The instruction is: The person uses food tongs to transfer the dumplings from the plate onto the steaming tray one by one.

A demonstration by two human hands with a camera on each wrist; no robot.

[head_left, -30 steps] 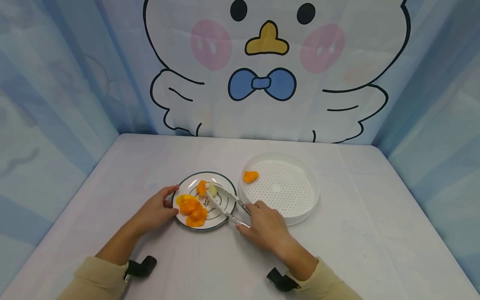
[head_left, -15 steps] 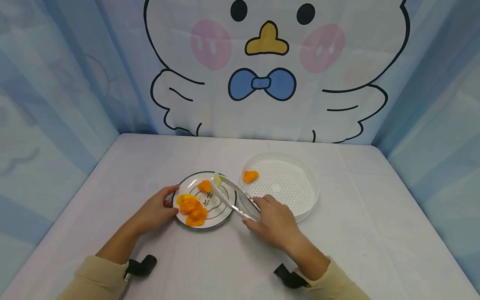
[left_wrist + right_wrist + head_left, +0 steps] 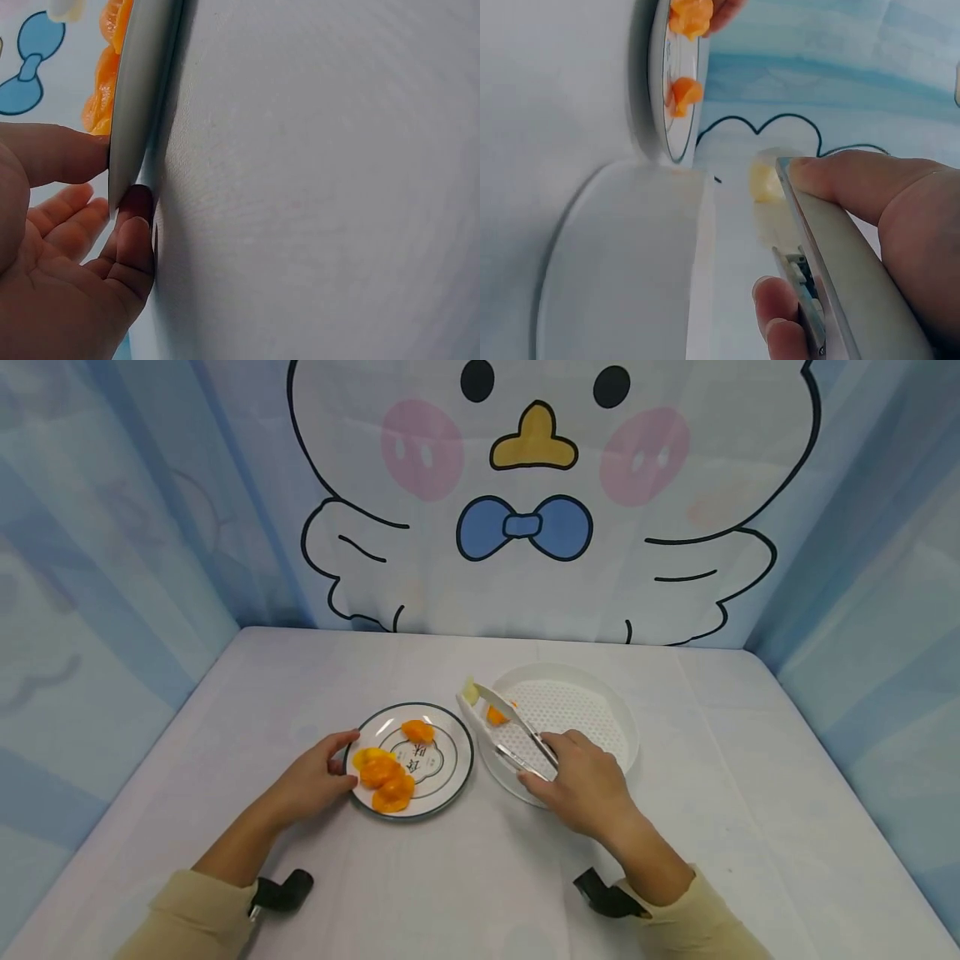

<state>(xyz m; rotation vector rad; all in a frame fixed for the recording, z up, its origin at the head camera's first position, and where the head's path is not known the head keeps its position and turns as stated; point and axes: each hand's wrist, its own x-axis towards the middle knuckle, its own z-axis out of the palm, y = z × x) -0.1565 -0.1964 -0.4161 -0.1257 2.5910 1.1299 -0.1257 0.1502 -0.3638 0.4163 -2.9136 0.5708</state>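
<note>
My left hand (image 3: 318,781) pinches the left rim of a white plate (image 3: 450,768) with a dark edge line. In the left wrist view the thumb lies on the plate's (image 3: 142,97) upper side and fingertips touch its underside. Soft orange pieces (image 3: 393,795), like peeled citrus segments, lie on the plate. My right hand (image 3: 588,789) grips a pair of tongs (image 3: 513,717) with white tips and metal handles. Between the tips sits a pale yellow piece (image 3: 470,692), raised at the tray's left rim. The right wrist view shows this piece (image 3: 765,182) blurred behind the tongs.
A round white tray (image 3: 577,714) with a perforated floor stands right of the plate. One orange piece (image 3: 497,716) lies inside it at the left, partly covered by the tongs. A cloth with a cartoon bow tie (image 3: 525,527) hangs behind the white table (image 3: 360,668).
My right hand has moved right and away from me, carrying the pale piece in the tongs from the plate to the tray's rim. One orange piece on the plate shifted right. My left hand stayed put.
</note>
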